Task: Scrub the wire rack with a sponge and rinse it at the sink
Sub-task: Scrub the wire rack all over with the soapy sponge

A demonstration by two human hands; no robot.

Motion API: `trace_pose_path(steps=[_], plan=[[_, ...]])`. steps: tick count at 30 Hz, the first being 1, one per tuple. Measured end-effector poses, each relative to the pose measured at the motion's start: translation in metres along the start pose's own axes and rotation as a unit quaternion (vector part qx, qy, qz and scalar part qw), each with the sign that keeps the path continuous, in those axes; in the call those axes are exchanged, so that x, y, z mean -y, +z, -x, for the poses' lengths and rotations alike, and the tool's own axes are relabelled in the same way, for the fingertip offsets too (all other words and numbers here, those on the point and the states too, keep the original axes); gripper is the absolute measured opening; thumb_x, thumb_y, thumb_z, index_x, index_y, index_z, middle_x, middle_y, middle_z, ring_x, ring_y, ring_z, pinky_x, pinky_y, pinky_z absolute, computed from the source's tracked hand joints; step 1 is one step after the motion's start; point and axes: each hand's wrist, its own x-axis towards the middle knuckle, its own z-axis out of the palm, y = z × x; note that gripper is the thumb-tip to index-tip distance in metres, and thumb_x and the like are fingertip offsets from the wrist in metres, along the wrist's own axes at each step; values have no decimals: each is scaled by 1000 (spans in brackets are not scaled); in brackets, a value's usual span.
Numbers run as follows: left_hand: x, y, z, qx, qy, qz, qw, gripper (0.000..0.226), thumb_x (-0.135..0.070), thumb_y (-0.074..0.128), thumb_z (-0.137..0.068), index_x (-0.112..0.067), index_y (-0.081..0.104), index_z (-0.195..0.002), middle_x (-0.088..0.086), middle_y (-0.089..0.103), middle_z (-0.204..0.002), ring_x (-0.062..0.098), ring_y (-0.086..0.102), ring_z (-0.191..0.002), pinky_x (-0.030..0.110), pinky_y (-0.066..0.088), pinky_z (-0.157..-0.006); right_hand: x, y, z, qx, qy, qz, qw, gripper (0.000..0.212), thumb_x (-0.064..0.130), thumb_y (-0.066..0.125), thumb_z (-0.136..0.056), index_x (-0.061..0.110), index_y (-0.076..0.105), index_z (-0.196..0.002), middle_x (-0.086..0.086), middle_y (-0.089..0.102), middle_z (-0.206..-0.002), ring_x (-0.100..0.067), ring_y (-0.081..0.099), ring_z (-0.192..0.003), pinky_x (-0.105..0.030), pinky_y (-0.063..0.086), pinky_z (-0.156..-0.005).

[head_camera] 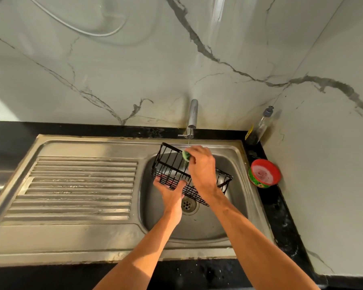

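A black wire rack (170,164) hangs tilted over the steel sink bowl (228,218). My left hand (171,192) holds the rack from below at its near edge, fingers curled round the wires. My right hand (201,166) grips a green sponge (186,155) and presses it against the rack's upper wires. A thin stream of water falls from the tap (192,116) onto the sponge and rack. The right end of the rack is partly hidden behind my right wrist.
The ribbed steel drainboard (76,187) lies left of the bowl. The drain (188,205) sits below the rack. On the black counter at right stand a red-rimmed tub of dish soap (264,173) and a clear pump bottle (259,126) in the corner.
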Motion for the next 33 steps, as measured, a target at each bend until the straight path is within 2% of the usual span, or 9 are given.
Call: trace_pose_path(steps=[4, 8, 12, 15, 19, 22, 27, 29, 33], plan=[[-2, -2, 1, 10, -9, -1, 1000, 100, -14, 79, -87, -30, 7, -155, 24, 17, -159, 37, 44, -138, 63, 43, -108, 21, 6, 8, 74, -154, 18, 985, 29, -9, 70, -80, 7, 76, -103, -9, 73, -106, -25, 66, -102, -37, 58, -88], [1, -6, 2, 12, -12, -27, 999, 113, -22, 86, -75, -37, 7, -155, 17, 13, -163, 35, 32, -147, 61, 39, -113, 15, 7, -20, -2, -21, -34, 999, 29, -11, 66, -84, 8, 76, -104, -7, 74, -105, -18, 68, -101, -37, 56, -95], [4, -10, 4, 20, -21, -23, 999, 115, -26, 89, -73, -34, 8, -155, 17, 17, -161, 32, 38, -143, 60, 42, -110, 41, 18, -14, 67, -153, 1, 986, 28, -9, 70, -82, 10, 76, -102, -6, 73, -105, -22, 67, -103, -39, 58, -92], [5, -12, -1, 12, -22, -37, 999, 113, -20, 89, -75, -39, 10, -154, 16, 14, -163, 34, 33, -146, 62, 38, -113, 28, 19, -25, -1, -25, -19, 1000, 30, -7, 69, -83, 13, 76, -104, -2, 75, -103, -15, 66, -99, -35, 57, -90], [1, -16, -1, 1, -33, -25, 999, 120, -25, 90, -72, -38, 6, -156, 15, 15, -162, 34, 35, -146, 59, 39, -113, 37, 20, -17, 37, -117, 1, 992, 30, -11, 69, -80, 12, 77, -98, 0, 75, -98, -16, 66, -97, -35, 58, -85], [0, -19, -7, 6, -18, -30, 999, 116, -23, 88, -71, -42, 9, -154, 15, 13, -164, 34, 29, -149, 63, 34, -116, 29, 18, -27, 11, -21, -26, 999, 30, -8, 68, -84, 10, 74, -107, -4, 74, -105, -17, 67, -100, -35, 59, -86], [-6, -19, -5, 2, -13, -14, 1000, 141, -47, 92, -47, -36, 3, -157, 18, 13, -163, 36, 28, -149, 63, 34, -115, 34, 21, -12, 126, -181, 47, 974, 35, -6, 70, -82, 11, 74, -112, -8, 68, -117, -26, 59, -111, -40, 58, -89], [-7, -17, -6, 9, -2, -22, 1000, 139, -49, 92, -44, -43, 8, -154, 15, 11, -165, 34, 28, -150, 63, 34, -115, 25, 24, -18, 86, -93, 36, 991, 34, -7, 70, -82, 12, 74, -111, -7, 68, -114, -24, 58, -110, -40, 58, -88], [-12, -16, -3, 4, -14, -1, 1000, 115, -21, 84, -79, -30, 1, -157, 21, 21, -162, 38, 43, -140, 41, 55, -94, 46, 36, -6, 130, -161, 81, 975, 43, -8, 75, -75, 14, 73, -112, -6, 67, -119, -26, 57, -109, -42, 59, -85]])
